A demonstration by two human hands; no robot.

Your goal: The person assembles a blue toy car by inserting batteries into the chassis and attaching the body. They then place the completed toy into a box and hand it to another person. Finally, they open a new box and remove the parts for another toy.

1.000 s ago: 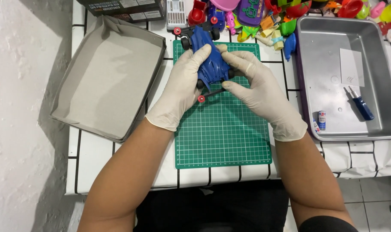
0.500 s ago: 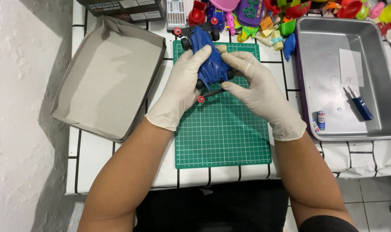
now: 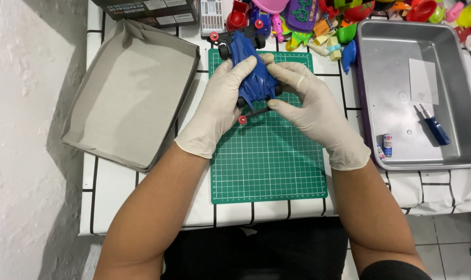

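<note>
over the green mat, both gloved hands grip a blue toy car.

Blue toy car between gloved hands

Toy car turns straighter between the hands

The blue toy car now points more directly away along the green cutting mat, less tilted than before; the left hand and right hand shift their fingers slightly around it.

Light: bright, even, from above.
Shadows: soft, left of grey tray.
Glare: mild sheen on metal tray.
Focus: sharp throughout; edges slightly bowed.
</note>
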